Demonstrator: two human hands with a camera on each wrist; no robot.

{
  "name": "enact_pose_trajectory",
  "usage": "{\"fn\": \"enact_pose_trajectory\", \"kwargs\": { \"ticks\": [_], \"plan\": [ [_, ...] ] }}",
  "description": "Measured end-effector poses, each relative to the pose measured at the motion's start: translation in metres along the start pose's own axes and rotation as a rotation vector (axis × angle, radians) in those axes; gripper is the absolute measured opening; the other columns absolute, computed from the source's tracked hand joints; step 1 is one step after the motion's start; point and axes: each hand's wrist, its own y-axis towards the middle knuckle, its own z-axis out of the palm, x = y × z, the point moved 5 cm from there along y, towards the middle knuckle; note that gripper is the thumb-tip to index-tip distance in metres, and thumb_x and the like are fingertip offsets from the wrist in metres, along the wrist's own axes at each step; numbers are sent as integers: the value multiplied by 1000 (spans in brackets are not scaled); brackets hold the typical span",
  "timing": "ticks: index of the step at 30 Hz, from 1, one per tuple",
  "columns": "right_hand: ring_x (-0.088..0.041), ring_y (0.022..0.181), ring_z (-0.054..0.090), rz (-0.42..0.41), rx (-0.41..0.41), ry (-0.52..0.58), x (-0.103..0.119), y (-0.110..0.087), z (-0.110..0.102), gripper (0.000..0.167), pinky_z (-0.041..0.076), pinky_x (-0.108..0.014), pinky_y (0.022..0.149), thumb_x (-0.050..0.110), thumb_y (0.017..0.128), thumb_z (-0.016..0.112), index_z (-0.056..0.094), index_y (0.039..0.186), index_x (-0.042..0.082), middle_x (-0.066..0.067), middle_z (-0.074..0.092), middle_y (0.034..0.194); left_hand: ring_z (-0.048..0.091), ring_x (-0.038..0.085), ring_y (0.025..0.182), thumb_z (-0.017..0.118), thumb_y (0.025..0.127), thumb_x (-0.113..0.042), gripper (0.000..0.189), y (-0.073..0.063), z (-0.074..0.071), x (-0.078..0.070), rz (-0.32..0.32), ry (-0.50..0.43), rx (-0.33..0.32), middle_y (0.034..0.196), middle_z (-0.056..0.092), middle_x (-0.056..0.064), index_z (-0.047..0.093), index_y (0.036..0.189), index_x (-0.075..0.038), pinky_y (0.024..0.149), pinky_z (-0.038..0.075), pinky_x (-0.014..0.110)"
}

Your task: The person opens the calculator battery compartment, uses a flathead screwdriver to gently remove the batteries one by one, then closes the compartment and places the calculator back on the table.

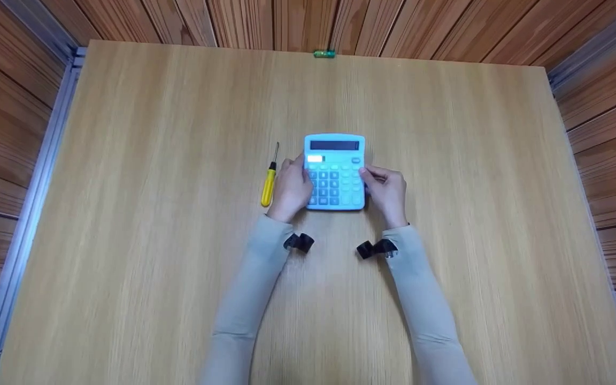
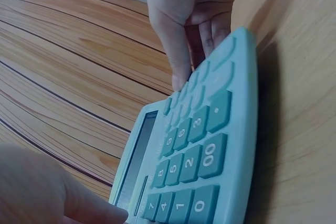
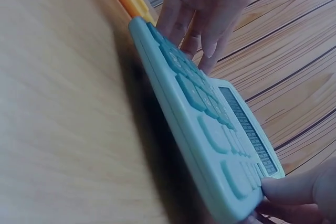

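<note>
A light-blue calculator (image 1: 343, 184) faces up between both hands, its dark display at the far end. My left hand (image 1: 291, 187) grips its left edge, with the thumb on top beside the number keys. On the opposite edge, my right hand (image 1: 387, 190) pinches it between the thumb on top and fingers beneath. In the right wrist view, a dark shadow lies under the near edge of the calculator (image 3: 184, 129), which appears slightly raised from the tabletop. The left wrist view shows the keys and display of the calculator (image 2: 210, 156) from the side.
A screwdriver (image 1: 269, 184) with a yellow handle lies just left of my left hand, its tip pointing away. Green batteries (image 1: 324, 54) sit at the far edge of the wooden table (image 1: 153, 187). Metal rails and wood-plank walls surround the table.
</note>
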Motion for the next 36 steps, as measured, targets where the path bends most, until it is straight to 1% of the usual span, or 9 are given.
{"fn": "enact_pose_trajectory", "kwargs": {
  "ticks": [4, 7, 10, 18, 26, 31, 33, 36],
  "plan": [
    [-13, 88, 66, 13, 7, -17, -2, 1, 2, 29, 55, -18, 69, 18, 93, 64, 67, 117, 3, -18, 68, 113, 53, 25, 101, 41, 101, -10, 46, 0, 0, 0, -13, -7, 5, 124, 53, 18, 37, 145, 1, 93, 46, 34],
    [-17, 94, 66, 19, 9, -37, -3, 2, 3, 29, 54, -17, 70, 16, 94, 62, 67, 118, 2, -18, 68, 114, 53, 25, 101, 41, 101, -10, 46, 1, 0, 0, -13, -7, 5, 124, 53, 18, 36, 145, 1, 93, 46, 34],
    [-18, 96, 66, 24, 9, -51, -3, 3, 3, 28, 53, -16, 69, 14, 94, 60, 67, 118, 1, -18, 68, 115, 53, 25, 98, 41, 100, -9, 46, 2, 1, 0, -9, 0, 5, 123, 53, 19, 36, 145, 1, 91, 46, 33],
    [-11, 88, 65, 26, -12, -39, -4, 3, 4, 26, 51, -13, 65, 10, 93, 61, 68, 115, -1, -20, 68, 113, 55, 25, 97, 41, 100, -10, 47, 2, 2, 0, -12, 12, 11, 124, 53, 20, 35, 145, 1, 91, 47, 34],
    [-10, 79, 64, 31, 16, -43, -4, 2, 4, 27, 52, -16, 64, 9, 93, 59, 67, 118, 0, -19, 68, 113, 56, 26, 102, 41, 101, -10, 46, 3, 1, -1, -5, 36, 8, 126, 52, 20, 37, 145, 2, 94, 47, 35],
    [-14, 86, 65, 38, 32, -44, -4, 2, 4, 28, 54, -18, 68, 10, 94, 59, 66, 120, 1, -17, 68, 115, 56, 25, 106, 41, 101, -12, 46, 3, 1, -1, -19, 46, 15, 129, 51, 20, 36, 145, 2, 98, 46, 35],
    [-16, 89, 66, 41, 38, -46, -4, 2, 4, 28, 54, -19, 69, 10, 94, 58, 66, 120, 2, -16, 68, 116, 55, 25, 106, 41, 102, -13, 46, 3, 1, 0, -27, 41, 19, 129, 51, 20, 36, 145, 1, 98, 46, 34],
    [-18, 90, 66, 44, 36, -51, -4, 3, 4, 28, 54, -20, 69, 11, 94, 59, 66, 121, 3, -16, 68, 115, 55, 24, 104, 41, 102, -13, 47, 3, 2, 1, -30, 29, 23, 129, 51, 19, 35, 146, 1, 97, 46, 33]
  ]
}}
